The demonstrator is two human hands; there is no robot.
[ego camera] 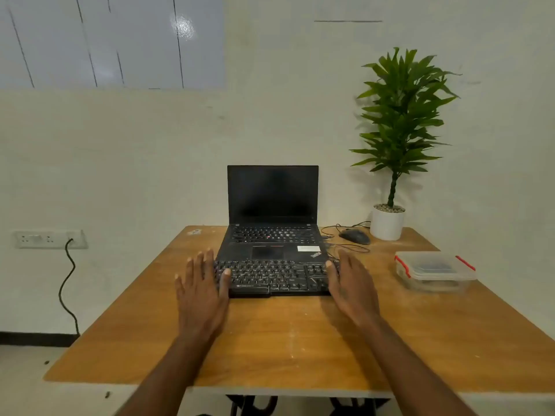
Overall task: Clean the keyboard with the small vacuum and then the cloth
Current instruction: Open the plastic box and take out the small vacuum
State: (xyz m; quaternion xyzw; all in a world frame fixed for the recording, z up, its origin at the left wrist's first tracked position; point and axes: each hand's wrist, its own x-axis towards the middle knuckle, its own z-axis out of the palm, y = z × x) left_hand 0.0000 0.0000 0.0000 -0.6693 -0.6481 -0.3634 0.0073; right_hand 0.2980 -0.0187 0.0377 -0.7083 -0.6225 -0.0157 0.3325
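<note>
Both hands, the left hand (201, 288) and right hand (352, 285), lie flat with straight fingers at the two ends of the black keyboard (274, 277), which sits mid-desk (300, 340) against the laptop (271, 223). A careless shove could knock it into the laptop or snag the mouse cable (348, 249). Neither vacuum nor cloth is plainly visible.

Open laptop (272, 223) right behind keyboard (274, 277); container (434, 271) well right.

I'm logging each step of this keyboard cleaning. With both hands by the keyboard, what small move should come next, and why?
Probably reach the right hand to the lidded clear container on the right and unclip it. Both it and the left hand lie flat and hold nothing at the ends of the keyboard, and no vacuum or cloth lies in the open; the container holds something, though what is unclear.
</note>
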